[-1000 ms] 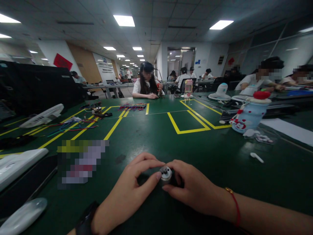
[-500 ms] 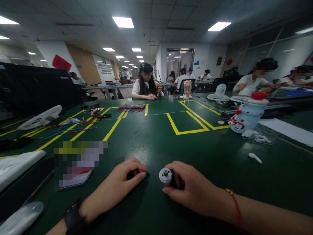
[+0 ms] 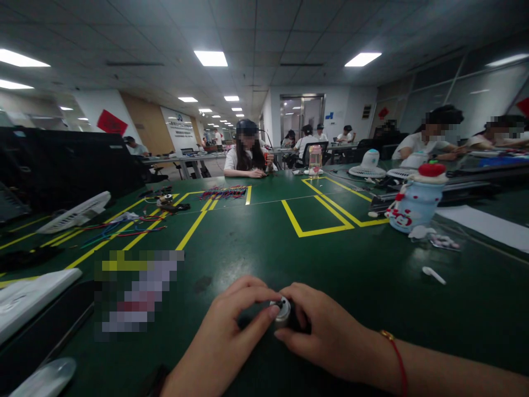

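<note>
A small silver cylindrical motor (image 3: pixel 282 311) with a short shaft on its end sits low on the green table (image 3: pixel 256 231), right in front of me. My right hand (image 3: pixel 326 331) grips its dark rear body from the right. My left hand (image 3: pixel 231 336) has come in from the left, with thumb and fingertips pinching the motor's silver front end. Both hands rest on the tabletop.
A blurred flat object (image 3: pixel 134 295) lies to the left, with white devices (image 3: pixel 28 300) beyond it. A small white piece (image 3: pixel 433 274) and a snowman-shaped bottle (image 3: pixel 415 201) are to the right. Coloured wires (image 3: pixel 225 193) and a fan (image 3: pixel 76 212) lie farther off. People sit at neighbouring tables.
My left hand, which had pulled away to the left half a second ago, has moved back onto the motor's front end. My right hand kept its hold.
</note>
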Motion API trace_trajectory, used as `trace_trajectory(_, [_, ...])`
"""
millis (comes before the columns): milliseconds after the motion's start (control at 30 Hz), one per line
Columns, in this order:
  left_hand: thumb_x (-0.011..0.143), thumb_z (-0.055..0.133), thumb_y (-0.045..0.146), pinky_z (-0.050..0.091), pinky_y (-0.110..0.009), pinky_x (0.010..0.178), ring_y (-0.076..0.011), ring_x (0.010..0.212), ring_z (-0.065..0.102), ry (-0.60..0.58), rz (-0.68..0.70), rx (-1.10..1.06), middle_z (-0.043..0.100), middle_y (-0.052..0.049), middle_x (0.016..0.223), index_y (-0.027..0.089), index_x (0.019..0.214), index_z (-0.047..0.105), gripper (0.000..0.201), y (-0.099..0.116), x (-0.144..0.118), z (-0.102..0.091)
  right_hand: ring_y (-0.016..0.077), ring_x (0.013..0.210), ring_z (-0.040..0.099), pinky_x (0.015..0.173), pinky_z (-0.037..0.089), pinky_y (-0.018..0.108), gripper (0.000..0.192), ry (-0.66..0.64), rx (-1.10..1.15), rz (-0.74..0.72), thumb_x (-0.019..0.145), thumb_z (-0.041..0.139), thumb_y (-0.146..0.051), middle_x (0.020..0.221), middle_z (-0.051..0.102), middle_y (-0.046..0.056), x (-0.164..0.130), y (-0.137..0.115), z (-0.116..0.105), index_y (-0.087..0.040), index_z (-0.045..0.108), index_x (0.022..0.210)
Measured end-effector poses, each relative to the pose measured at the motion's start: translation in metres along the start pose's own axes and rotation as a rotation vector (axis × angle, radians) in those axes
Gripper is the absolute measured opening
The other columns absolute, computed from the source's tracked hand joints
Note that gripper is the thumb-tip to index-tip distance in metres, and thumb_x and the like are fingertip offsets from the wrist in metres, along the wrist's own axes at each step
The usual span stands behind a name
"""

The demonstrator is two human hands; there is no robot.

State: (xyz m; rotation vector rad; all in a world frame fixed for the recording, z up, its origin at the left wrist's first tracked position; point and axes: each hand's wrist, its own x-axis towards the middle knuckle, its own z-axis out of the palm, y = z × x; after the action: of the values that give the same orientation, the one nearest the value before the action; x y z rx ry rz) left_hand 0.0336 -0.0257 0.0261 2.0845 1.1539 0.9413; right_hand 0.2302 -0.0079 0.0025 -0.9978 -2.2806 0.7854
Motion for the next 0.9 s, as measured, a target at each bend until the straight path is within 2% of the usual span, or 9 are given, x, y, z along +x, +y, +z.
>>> trace_trajectory(167, [0.089, 0.057, 0.017, 0.044, -0.027, 0.077, -0.0144, 0.085, 0.058, 0.061, -0.016, -0.009, 0.061, 0.002, 0.089, 0.025, 0.085, 0.067, 0.014, -0.002, 0.002, 0.0, 0.0119, 0.069, 0.046, 0.059, 0.034, 0.025, 0.021, -0.004, -0.009, -0.005, 0.076, 0.065, -0.024, 0.083, 0.054, -0.001, -0.001, 0.0, 0.001, -0.02, 0.055, 0.094])
trace_trajectory(467, [0.088, 0.057, 0.016, 0.044, -0.027, 0.078, -0.0142, 0.085, 0.057, 0.082, 0.023, 0.019, 0.061, 0.003, 0.087, 0.026, 0.085, 0.065, 0.014, -0.004, -0.001, -0.002, 0.0114, 0.068, 0.046, 0.06, 0.034, 0.024, 0.026, -0.01, -0.008, -0.015, 0.076, 0.066, -0.025, 0.084, 0.054, -0.002, 0.0, 0.0, 0.0, -0.021, 0.056, 0.099])
trace_trajectory(733, [0.09, 0.055, 0.019, 0.043, -0.026, 0.079, -0.0141, 0.087, 0.057, 0.143, 0.007, 0.05, 0.061, 0.002, 0.09, 0.026, 0.087, 0.064, 0.011, -0.006, -0.002, -0.009, 0.0117, 0.068, 0.046, 0.059, 0.033, 0.025, 0.022, -0.017, -0.008, 0.023, 0.075, 0.066, -0.023, 0.083, 0.055, -0.002, 0.001, -0.003, -0.003, -0.019, 0.057, 0.094])
trace_trajectory(800, [0.09, 0.056, 0.02, 0.043, -0.026, 0.079, -0.0144, 0.086, 0.057, 0.094, -0.017, 0.074, 0.061, 0.002, 0.089, 0.025, 0.086, 0.064, 0.011, -0.011, -0.004, -0.014, 0.0118, 0.068, 0.046, 0.059, 0.033, 0.025, 0.022, -0.024, -0.006, 0.029, 0.075, 0.066, -0.023, 0.083, 0.055, -0.001, 0.0, -0.004, -0.004, -0.019, 0.057, 0.095])
trace_trajectory(900, [0.089, 0.056, 0.018, 0.044, -0.026, 0.078, -0.0154, 0.086, 0.057, -0.062, -0.047, 0.117, 0.062, 0.001, 0.089, 0.025, 0.086, 0.066, 0.012, -0.022, -0.008, -0.017, 0.0121, 0.069, 0.047, 0.059, 0.033, 0.025, 0.022, -0.025, -0.003, 0.032, 0.075, 0.066, -0.022, 0.083, 0.055, -0.001, -0.001, -0.005, -0.005, -0.019, 0.058, 0.095])
